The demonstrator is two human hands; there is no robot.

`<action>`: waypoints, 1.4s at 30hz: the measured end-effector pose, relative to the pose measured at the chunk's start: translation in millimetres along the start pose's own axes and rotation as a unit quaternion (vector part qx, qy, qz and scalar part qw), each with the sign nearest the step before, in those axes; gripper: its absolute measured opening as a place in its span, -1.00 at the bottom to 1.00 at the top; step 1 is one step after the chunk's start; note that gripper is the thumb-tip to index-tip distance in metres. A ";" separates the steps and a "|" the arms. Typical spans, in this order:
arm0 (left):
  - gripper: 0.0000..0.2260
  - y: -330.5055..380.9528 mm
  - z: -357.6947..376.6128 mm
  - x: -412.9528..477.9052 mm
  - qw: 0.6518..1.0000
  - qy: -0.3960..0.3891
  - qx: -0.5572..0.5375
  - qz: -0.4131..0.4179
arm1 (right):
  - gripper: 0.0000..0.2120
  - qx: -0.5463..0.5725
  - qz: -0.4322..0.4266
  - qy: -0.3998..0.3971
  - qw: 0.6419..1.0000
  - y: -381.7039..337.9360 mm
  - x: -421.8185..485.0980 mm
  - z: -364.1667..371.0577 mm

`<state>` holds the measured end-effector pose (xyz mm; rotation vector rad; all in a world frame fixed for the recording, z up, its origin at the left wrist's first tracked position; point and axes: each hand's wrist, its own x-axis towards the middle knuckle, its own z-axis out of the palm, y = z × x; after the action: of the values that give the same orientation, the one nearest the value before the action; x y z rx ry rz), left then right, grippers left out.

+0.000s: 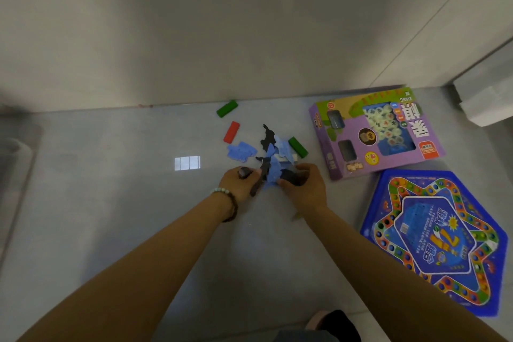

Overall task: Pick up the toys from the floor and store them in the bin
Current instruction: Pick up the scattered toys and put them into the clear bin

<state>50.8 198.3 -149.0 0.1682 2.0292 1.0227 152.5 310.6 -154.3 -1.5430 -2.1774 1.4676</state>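
Both hands, left hand (241, 181) and right hand (303, 185), closed around blue and dark foam puzzle pieces (270, 172) on the floor (111, 189).

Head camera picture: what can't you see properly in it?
- Bin: not in the head view at all.
- Pieces under both hands: left hand and right hand cover them; fingers hidden too.
- Blue and dark flat pieces: blurred, shapes unclear.
- Purple box print: too small.

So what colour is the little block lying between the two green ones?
Red, seen clearly in the head view.
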 end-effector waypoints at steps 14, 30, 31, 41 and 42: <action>-0.66 14.2 3.1 7.1 0.998 -0.011 -0.063 -0.015 | -0.85 0.088 0.071 -0.034 0.993 -12.8 11.6 8.6; -0.86 93.5 -145.5 -80.3 0.947 0.002 -0.320 0.035 | -0.93 0.240 -0.055 -0.159 0.956 -181.9 -64.7 4.1; -0.88 101.9 -171.8 -96.0 0.945 0.016 -0.322 0.058 | -0.94 0.249 -0.080 -0.183 0.948 -209.3 -78.8 6.9; -0.81 48.3 -412.5 -273.7 0.902 0.199 -0.342 0.174 | -0.86 0.229 -0.217 -0.329 0.890 -393.8 -273.8 138.6; -0.85 32.1 -429.9 -287.5 0.892 0.219 -0.354 0.173 | -0.83 0.221 -0.222 -0.336 0.888 -399.5 -292.1 159.6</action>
<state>-86.7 -169.3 189.4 -0.1079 1.8890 2.1201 -65.3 -25.8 177.1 -0.3681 -2.0337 2.3087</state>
